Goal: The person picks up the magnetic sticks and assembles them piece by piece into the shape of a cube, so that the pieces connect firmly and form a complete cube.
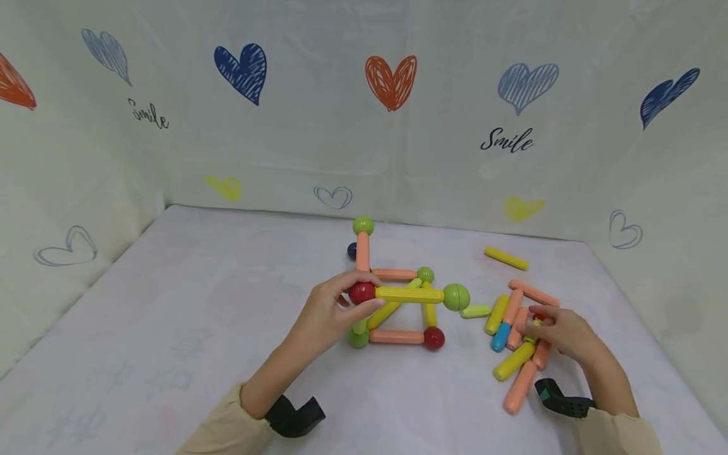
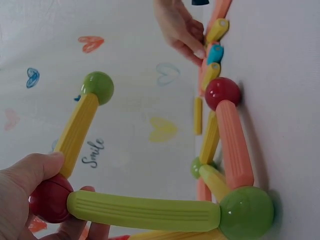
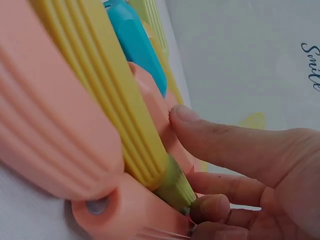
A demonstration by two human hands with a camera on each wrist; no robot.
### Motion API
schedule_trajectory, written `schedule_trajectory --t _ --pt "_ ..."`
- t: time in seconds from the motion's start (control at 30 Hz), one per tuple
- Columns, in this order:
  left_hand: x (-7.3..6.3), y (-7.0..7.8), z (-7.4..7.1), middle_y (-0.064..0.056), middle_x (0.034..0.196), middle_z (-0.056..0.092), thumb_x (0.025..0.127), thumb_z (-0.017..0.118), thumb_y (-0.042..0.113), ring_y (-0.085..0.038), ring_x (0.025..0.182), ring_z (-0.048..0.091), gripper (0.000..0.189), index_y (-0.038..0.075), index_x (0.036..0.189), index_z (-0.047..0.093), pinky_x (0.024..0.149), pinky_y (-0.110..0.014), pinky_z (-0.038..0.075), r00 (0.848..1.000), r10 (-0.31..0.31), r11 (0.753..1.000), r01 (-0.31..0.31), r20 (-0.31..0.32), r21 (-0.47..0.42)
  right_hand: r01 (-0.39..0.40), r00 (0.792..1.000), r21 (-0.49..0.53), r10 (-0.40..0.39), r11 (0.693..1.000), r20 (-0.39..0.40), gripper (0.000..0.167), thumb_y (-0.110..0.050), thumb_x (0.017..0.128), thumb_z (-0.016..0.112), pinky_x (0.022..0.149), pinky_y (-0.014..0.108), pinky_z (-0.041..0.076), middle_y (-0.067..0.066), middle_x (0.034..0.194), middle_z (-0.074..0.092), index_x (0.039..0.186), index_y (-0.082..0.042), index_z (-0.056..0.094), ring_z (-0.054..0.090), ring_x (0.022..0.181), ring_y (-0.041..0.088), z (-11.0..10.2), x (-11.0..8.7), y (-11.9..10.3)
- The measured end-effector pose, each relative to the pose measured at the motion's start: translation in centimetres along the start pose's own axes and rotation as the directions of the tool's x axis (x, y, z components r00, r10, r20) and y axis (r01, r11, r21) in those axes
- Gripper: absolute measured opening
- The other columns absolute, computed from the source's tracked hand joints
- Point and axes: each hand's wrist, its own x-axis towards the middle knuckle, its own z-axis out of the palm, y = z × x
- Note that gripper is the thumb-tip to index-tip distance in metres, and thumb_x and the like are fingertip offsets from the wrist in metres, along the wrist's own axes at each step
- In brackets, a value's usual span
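My left hand (image 1: 332,309) pinches a red ball (image 1: 361,292) at an upper corner of a ball-and-rod frame. From that ball a yellow rod (image 1: 409,294) runs to a green ball (image 1: 456,297), raised above the table. In the left wrist view a curved green rod (image 2: 145,211) links the held ball to a lower green ball (image 2: 247,213). My right hand (image 1: 569,332) reaches into a pile of loose rods. In the right wrist view its thumb lies by a pink rod (image 3: 155,100), and its other fingertips touch the end of a green rod (image 3: 176,186).
The frame's base includes a pink rod (image 1: 396,337), a red ball (image 1: 434,338) and a far green ball (image 1: 425,274). A pink upright (image 1: 363,251) carries another green ball (image 1: 363,225). A yellow rod (image 1: 506,258) lies beyond the pile; a blue rod (image 1: 500,337) lies within it.
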Motion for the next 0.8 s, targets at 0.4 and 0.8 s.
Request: schedule_trajectory --t 0.4,0.8 --pt "0.0 0.0 0.0 0.001 0.095 0.064 0.081 0.072 0.019 -0.015 0.085 0.053 0.024 0.017 0.104 0.064 0.068 -0.025 0.048 1.0 0.004 1.0 -0.004 0.001 0.0 0.089 0.996 -0.047 -0.09 0.995 -0.021 0.093 -0.056 0.076 0.066 0.061 0.032 0.031 0.007 0.077 0.039 0.135 0.008 0.033 0.044 0.076 0.023 0.9 -0.1 -0.2" --pt "-0.1 0.1 -0.1 0.004 0.097 0.063 0.081 0.072 0.019 -0.015 0.088 0.054 0.026 0.018 0.105 0.063 0.069 -0.025 0.048 1.0 0.004 1.0 -0.004 0.004 -0.011 0.089 0.995 0.059 -0.086 0.994 -0.058 0.083 -0.049 0.079 0.068 0.064 0.031 0.044 0.02 0.102 0.055 0.134 0.0 0.031 0.054 0.083 0.025 0.8 -0.3 -1.2"
